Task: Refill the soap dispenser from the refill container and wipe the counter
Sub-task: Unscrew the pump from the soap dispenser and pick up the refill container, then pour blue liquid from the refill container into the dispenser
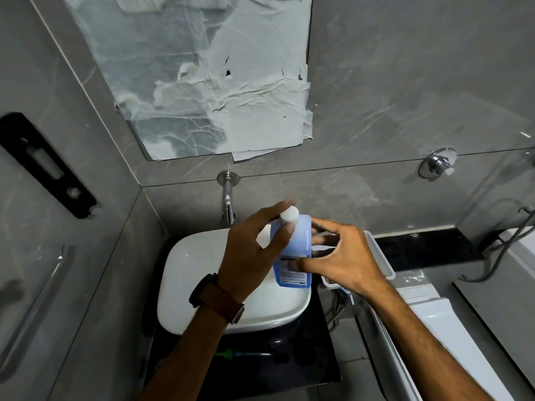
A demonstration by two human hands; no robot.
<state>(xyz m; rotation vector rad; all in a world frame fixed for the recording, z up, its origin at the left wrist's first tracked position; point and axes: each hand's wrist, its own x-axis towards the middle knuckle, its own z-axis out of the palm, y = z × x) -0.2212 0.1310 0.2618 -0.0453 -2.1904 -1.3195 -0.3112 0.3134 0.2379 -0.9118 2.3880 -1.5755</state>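
A translucent blue bottle [298, 244] with a white cap [289, 214] and a printed label stands upright over the right part of the white basin [191, 270]. My left hand [252, 250], with a watch on its wrist, reaches in from the left, thumb and fingers around the white cap. My right hand [338, 256] comes in from the right; its thumb lies on the label and its fingers spread behind the bottle's side. Whether the bottle rests on the basin rim or hangs in my hands I cannot tell.
A chrome wall tap [228, 198] sticks out just behind the bottle. A white tray [382, 256] sits right of the basin on a dark ledge [428, 247]. The dark counter [260, 363] below holds a green-handled item [228, 353]. A toilet [419, 328] stands to the right.
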